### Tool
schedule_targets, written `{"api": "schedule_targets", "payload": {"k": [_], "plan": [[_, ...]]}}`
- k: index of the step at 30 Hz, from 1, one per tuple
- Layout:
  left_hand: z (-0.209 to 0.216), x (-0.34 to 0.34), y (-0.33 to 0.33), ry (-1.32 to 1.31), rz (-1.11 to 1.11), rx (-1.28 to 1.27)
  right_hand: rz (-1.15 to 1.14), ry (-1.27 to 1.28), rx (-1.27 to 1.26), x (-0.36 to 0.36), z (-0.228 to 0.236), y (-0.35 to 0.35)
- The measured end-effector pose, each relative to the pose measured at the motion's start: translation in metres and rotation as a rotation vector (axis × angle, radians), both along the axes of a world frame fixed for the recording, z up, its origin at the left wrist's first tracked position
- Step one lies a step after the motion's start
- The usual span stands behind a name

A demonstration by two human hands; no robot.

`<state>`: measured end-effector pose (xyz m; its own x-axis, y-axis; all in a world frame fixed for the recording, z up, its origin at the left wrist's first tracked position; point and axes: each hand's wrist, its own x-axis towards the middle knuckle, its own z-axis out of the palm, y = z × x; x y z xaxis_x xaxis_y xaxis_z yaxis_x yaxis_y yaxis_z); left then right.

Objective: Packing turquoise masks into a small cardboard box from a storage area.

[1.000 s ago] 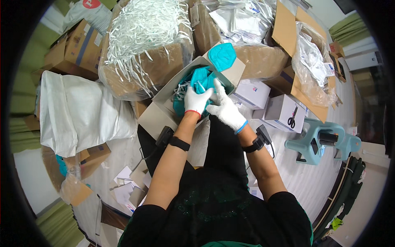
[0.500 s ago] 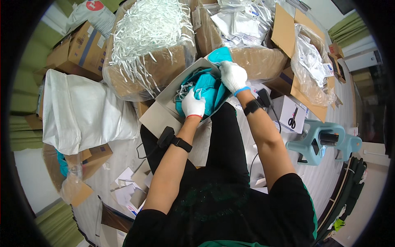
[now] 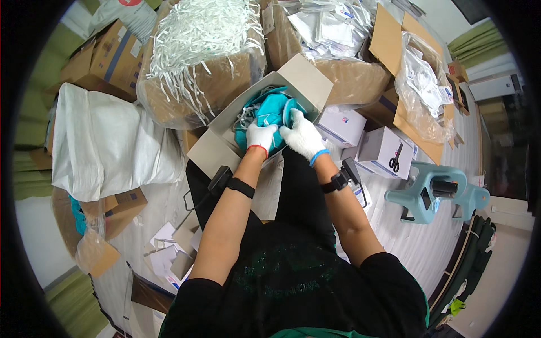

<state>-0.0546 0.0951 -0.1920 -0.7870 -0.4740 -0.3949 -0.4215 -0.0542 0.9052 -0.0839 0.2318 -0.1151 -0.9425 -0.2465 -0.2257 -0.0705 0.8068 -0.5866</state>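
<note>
An open white-grey cardboard box (image 3: 218, 151) rests tilted across my knees with its flaps spread. Inside lies a pile of teal face masks (image 3: 273, 107) with pale straps among them. My left hand (image 3: 261, 137), in a white knitted glove with a red cuff, is closed on masks at the box's near side; its fingertips are partly hidden among them. My right hand (image 3: 305, 137), gloved in white with a blue cuff, pinches one teal face mask (image 3: 289, 111) by its edge, at the right side of the pile.
Behind the box stand a plastic-lined carton of white strips (image 3: 205, 39) and one of flat white packets (image 3: 332, 28). White boxes (image 3: 341, 125) are at the right, with black scissors (image 3: 396, 158) on one. A blue-green stool (image 3: 420, 191) lies farther right; a white sack (image 3: 112, 146) is left.
My right hand has brought a mask from beyond the box's far right flap down into the box. My left hand has stayed near the pile, shifting slightly.
</note>
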Motion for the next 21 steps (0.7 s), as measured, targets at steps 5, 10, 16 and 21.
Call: {"api": "schedule_targets", "payload": {"k": [5, 10, 16, 21], "plan": [[-0.008, -0.002, 0.022, 0.191, -0.488, 0.027, -0.056, -0.155, -0.547, -0.018, -0.044, 0.01], [0.081, 0.045, 0.052, 0.139, -0.612, -0.535, -0.281, -0.459, -1.083, 0.008, 0.007, 0.015], [0.089, 0.068, 0.046, 0.452, -0.557, -0.43, -0.54, -0.393, -1.073, 0.012, 0.011, 0.027], [0.105, 0.092, 0.033, 0.721, -0.295, -0.252, -0.589, -0.44, -1.336, 0.006, 0.012, 0.061]]}}
